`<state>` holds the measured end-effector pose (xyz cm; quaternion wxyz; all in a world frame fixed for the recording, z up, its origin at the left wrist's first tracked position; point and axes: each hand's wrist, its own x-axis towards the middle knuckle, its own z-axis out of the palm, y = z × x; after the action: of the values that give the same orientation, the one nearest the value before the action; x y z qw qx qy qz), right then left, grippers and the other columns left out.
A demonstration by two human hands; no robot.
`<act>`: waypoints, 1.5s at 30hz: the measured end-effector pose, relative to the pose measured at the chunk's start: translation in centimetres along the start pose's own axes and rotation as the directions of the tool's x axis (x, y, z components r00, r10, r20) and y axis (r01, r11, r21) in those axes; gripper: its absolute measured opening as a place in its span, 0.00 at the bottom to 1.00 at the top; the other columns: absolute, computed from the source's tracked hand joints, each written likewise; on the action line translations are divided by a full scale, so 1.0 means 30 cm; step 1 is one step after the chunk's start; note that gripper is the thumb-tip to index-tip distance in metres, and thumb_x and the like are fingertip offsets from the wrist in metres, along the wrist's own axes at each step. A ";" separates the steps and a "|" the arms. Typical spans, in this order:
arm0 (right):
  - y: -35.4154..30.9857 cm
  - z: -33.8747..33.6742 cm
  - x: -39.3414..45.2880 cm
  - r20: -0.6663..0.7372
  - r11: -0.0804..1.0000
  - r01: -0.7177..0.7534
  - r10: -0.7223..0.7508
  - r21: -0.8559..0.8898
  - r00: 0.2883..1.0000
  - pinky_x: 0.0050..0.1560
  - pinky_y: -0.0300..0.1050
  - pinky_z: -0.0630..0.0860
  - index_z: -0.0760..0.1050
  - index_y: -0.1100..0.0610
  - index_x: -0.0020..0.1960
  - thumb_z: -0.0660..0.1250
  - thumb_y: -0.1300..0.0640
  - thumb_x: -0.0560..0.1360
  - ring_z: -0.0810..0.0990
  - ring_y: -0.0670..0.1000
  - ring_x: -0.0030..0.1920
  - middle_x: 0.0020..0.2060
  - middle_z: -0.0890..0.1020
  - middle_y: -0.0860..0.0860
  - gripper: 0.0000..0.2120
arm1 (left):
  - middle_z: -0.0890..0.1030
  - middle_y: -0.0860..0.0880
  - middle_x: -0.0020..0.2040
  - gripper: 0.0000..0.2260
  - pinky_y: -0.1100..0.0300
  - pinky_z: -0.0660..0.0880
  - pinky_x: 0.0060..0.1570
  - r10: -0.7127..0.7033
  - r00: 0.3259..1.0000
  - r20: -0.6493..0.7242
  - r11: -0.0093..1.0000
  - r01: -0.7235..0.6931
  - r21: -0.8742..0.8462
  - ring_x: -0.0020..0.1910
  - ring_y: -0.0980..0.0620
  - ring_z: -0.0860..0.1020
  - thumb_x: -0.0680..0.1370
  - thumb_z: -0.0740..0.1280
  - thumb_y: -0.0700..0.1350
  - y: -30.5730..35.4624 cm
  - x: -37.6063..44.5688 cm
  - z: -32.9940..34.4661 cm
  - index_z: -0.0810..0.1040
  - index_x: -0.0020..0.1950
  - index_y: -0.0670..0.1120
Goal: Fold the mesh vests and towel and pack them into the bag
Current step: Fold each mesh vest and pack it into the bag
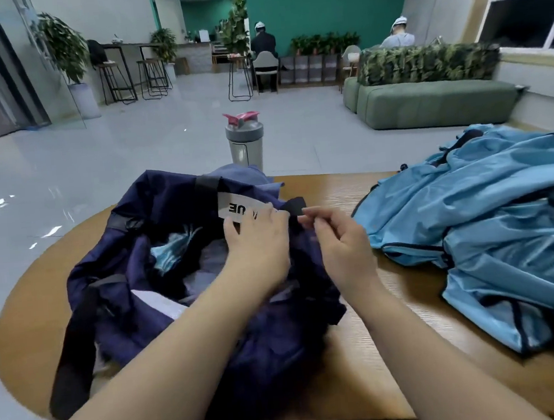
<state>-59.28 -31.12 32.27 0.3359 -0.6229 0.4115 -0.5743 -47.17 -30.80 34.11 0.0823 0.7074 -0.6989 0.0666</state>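
A navy bag lies open on the wooden table. Light blue mesh fabric shows inside it, and a blue-grey cloth sticks out at its far rim. My left hand rests on the bag's far edge, its fingers on the white label strap. My right hand pinches a dark bit of the bag's edge beside it. A pile of light blue mesh vests with dark trim lies to the right on the table.
A grey shaker bottle with a pink lid stands just behind the bag at the table's far edge. A black bag strap hangs toward the table's left front. Beyond are tiled floor, stools, a green sofa and two seated people.
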 end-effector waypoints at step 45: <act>-0.081 -0.544 -0.066 -0.443 0.827 -0.242 -0.010 -0.507 0.896 0.69 0.39 0.52 0.62 0.58 0.74 0.58 0.55 0.81 0.58 0.49 0.74 0.74 0.63 0.51 0.23 | 0.50 0.53 0.78 0.23 0.35 0.44 0.70 -0.137 0.987 0.083 0.979 0.148 -0.140 0.75 0.46 0.45 0.76 0.59 0.63 0.042 -0.113 0.213 0.60 0.71 0.67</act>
<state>-75.16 -27.40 35.42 0.0793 -0.5246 0.6604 -0.5315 -48.62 -28.84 27.19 0.1129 0.7497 -0.6518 -0.0163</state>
